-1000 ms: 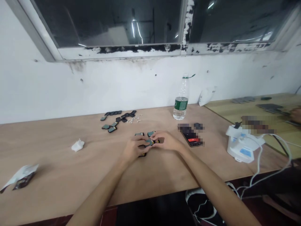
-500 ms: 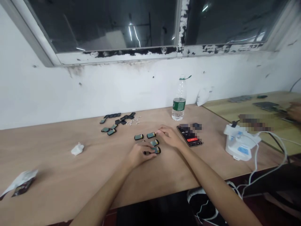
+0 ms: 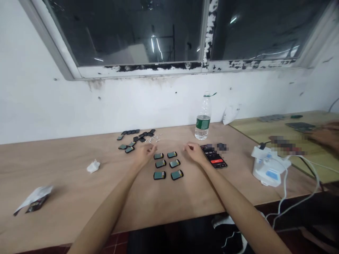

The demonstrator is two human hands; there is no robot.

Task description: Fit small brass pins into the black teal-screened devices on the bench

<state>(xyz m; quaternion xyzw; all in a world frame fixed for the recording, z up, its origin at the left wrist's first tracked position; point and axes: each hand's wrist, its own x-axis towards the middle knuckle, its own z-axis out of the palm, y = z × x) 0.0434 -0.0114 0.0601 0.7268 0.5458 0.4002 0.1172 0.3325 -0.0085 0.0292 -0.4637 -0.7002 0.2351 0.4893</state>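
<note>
1. Six green-faced, dark-edged units (image 3: 159,175): flat on brown tabletop (image 3: 148,206), two columns of three, spaced apart.
2. Left hand (image 3: 146,153): fingers bent, just left of far-left unit; whether gripping anything, cannot tell.
3. Right hand (image 3: 194,152): fingers curled, between far-right unit and phone (image 3: 216,161); contents of grip, cannot tell.
4. Dark pieces (image 3: 142,139) and small white bits (image 3: 152,140): loose cluster, far left.
5. Water bottle (image 3: 203,122): upright, far right.

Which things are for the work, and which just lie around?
Seemingly for the work:
six flat black-and-green pieces in two columns
perhaps flat dark pieces and small white bits behind

Probably just lying about:
clear plastic bottle with green label
crumpled white tissue
white-and-brown wrapper
black rectangular phone, perhaps
</note>
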